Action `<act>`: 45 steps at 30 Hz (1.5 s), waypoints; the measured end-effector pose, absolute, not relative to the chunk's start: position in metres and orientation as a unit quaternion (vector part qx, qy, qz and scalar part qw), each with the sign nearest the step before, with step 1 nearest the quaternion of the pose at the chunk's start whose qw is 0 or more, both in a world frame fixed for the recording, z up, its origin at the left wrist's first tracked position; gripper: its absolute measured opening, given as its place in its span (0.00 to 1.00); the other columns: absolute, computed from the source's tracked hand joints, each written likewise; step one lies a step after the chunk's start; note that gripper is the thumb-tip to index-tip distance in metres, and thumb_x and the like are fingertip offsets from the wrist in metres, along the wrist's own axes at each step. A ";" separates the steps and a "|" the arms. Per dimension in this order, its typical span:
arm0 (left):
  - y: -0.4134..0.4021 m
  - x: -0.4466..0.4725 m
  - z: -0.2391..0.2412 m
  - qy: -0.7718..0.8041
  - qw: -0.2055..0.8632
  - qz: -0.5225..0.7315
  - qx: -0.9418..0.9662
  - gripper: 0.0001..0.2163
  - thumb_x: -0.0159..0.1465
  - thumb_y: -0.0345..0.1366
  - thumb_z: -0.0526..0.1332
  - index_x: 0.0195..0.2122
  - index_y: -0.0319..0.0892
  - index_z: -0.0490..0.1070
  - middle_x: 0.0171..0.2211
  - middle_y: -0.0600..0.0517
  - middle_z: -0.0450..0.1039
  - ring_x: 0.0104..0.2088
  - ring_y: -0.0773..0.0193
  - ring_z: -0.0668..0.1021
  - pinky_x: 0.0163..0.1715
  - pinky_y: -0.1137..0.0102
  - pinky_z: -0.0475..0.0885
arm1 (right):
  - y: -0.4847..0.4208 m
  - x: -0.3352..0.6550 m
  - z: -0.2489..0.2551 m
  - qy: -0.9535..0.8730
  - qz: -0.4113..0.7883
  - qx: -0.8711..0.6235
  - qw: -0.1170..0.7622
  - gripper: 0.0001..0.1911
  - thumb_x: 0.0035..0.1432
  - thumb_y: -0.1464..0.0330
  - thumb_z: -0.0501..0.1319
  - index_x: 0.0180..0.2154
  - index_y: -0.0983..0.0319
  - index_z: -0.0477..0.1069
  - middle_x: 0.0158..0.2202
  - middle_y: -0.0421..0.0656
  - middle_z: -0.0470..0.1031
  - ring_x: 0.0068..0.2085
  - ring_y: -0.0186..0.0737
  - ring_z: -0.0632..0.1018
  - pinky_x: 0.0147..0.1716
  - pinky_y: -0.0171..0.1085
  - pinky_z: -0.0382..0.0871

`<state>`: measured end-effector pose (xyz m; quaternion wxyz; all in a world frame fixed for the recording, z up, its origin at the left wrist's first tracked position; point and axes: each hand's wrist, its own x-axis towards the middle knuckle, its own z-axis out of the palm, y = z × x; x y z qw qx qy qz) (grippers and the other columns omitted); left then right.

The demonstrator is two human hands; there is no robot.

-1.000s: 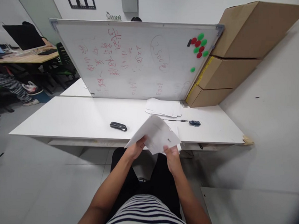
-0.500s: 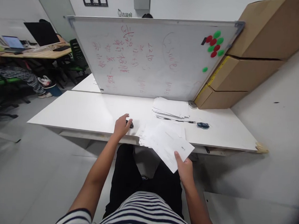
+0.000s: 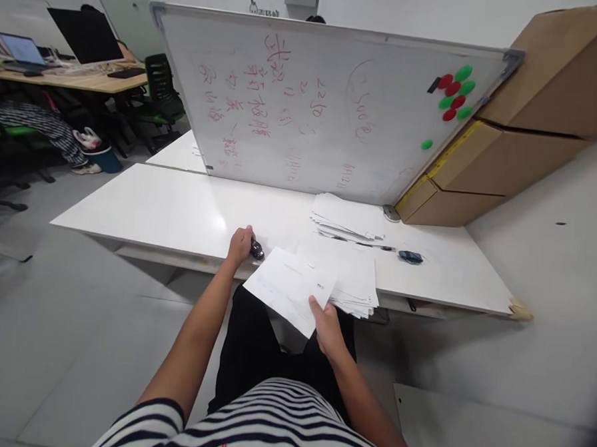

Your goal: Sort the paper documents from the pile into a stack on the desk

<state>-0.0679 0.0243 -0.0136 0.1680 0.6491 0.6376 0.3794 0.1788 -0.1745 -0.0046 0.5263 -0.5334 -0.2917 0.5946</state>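
A whiteboard (image 3: pixel 383 131) stands along the back of a white table (image 3: pixel 149 199), with cardboard boxes (image 3: pixel 541 83) stacked at its right end. The left hand (image 3: pixel 240 244) is closed around one end of a black stapler (image 3: pixel 258 249) near the front edge; whether it is lifted cannot be told. The right hand (image 3: pixel 327 326) pinches white paper (image 3: pixel 288 286) by one corner, thumb on top, just beside the stapler.

With only that corner gripped, the paper could sag or its layers, if several, slip out of line. The loose pile (image 3: pixel 355 298) behind it juts past the table's edge, so a brush of the right forearm might spill it.

Red handwriting covers the whiteboard, mostly too faint to read; one number may be 2250. The paper's small dark mark is illegible, and no brand shows on the stapler.
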 end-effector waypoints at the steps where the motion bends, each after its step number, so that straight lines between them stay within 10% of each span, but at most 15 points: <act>1: 0.022 -0.069 -0.013 0.634 0.174 0.383 0.649 0.27 0.69 0.47 0.38 0.23 0.44 0.69 0.28 0.48 0.74 0.37 0.60 0.74 0.43 0.65 0.67 | -0.173 0.176 -0.004 -0.287 0.612 -0.521 0.521 0.24 0.52 0.53 0.65 0.45 0.63 0.75 0.48 0.49 0.78 0.51 0.52 0.77 0.54 0.50 0.67; 23: 0.014 -0.067 -0.010 0.622 0.141 0.264 0.724 0.24 0.69 0.46 0.40 0.22 0.44 0.66 0.27 0.47 0.72 0.39 0.55 0.72 0.43 0.61 0.65 | -0.162 0.139 -0.025 -0.340 0.593 -0.543 0.488 0.26 0.50 0.53 0.66 0.45 0.63 0.75 0.47 0.49 0.79 0.52 0.52 0.76 0.54 0.49 0.67; 35: 0.045 -0.047 0.020 0.641 0.121 0.157 0.742 0.24 0.67 0.53 0.42 0.48 0.46 0.70 0.53 0.45 0.70 0.58 0.47 0.65 0.61 0.43 0.43 | -0.173 0.139 -0.015 -0.382 0.564 -0.556 0.476 0.26 0.52 0.53 0.64 0.47 0.62 0.73 0.50 0.47 0.77 0.54 0.50 0.74 0.55 0.46 0.65; 40: 0.041 -0.036 -0.002 0.596 0.042 0.095 0.796 0.28 0.66 0.54 0.43 0.57 0.43 0.65 0.62 0.41 0.60 0.67 0.44 0.49 0.61 0.41 0.27 | -0.176 0.138 -0.011 -0.403 0.573 -0.580 0.416 0.22 0.53 0.51 0.62 0.40 0.62 0.74 0.32 0.44 0.80 0.32 0.46 0.79 0.34 0.42 0.72; 45: 0.044 -0.041 -0.006 0.605 0.054 0.104 0.788 0.30 0.65 0.56 0.45 0.63 0.46 0.57 0.63 0.43 0.59 0.67 0.45 0.50 0.62 0.43 0.32 | -0.178 0.135 -0.014 -0.389 0.587 -0.573 0.418 0.23 0.52 0.49 0.62 0.38 0.62 0.73 0.24 0.40 0.75 0.19 0.38 0.71 0.20 0.38 0.66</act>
